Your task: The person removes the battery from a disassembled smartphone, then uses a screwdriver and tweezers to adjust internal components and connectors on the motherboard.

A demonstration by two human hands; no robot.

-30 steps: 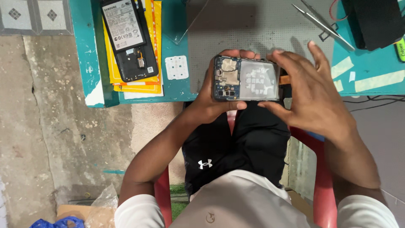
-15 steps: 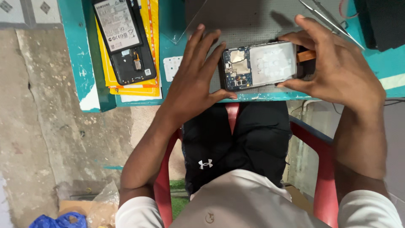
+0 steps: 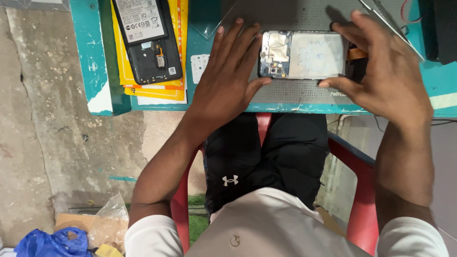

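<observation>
Second phone [image 3: 148, 40] far left of the grip, back off, battery and board exposed, lying on yellow sheets [image 3: 124, 71] and untouched. Small white pad [image 3: 199, 69] just left of the left hand [image 3: 228, 83]. Left hand flat, fingers spread, fingertips touching the left end of the opened phone [image 3: 302, 54]; resting against it, not closed round anything. Opened phone lying on the grey mat [image 3: 295, 93], between the two hands, back cover already off, board at the left end and pale plate over the rest showing. Right hand [image 3: 383, 78] pinching the right end of that phone, thumb on the near edge and fingers on the far edge, grasping it lightly. Orange flex [image 3: 356, 53] just inside the right grip. Metal tweezers [image 3: 390, 24] beyond the right hand, unused.

By the look of it: opening done, phone set down on the mat; inner parts apparently in place, so work inside and closing up appear left to do.
</observation>
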